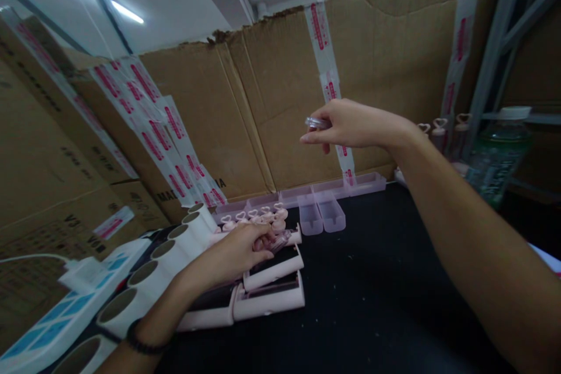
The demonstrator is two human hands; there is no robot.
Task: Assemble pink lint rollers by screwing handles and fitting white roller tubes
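My right hand (353, 123) is raised in front of the cardboard wall, its fingers closed around a small clear round plastic piece (316, 123). Low over the black table, my left hand (245, 248) pinches a clear pinkish plastic piece (281, 241). Under and beside that hand lie several pale pink cases (274, 302) with dark insides. Just behind it stands a row of pink pieces with heart-shaped loops (253, 216). Part of the pink row and cases is hidden by my left hand.
Lilac plastic trays (322, 214) stand along the cardboard wall (280, 93). White tubes (142, 274) line the left side, beside a power strip (56, 312) with a plugged-in adapter. At the right are a green bottle (499, 155) and more heart-topped pieces (439, 128).
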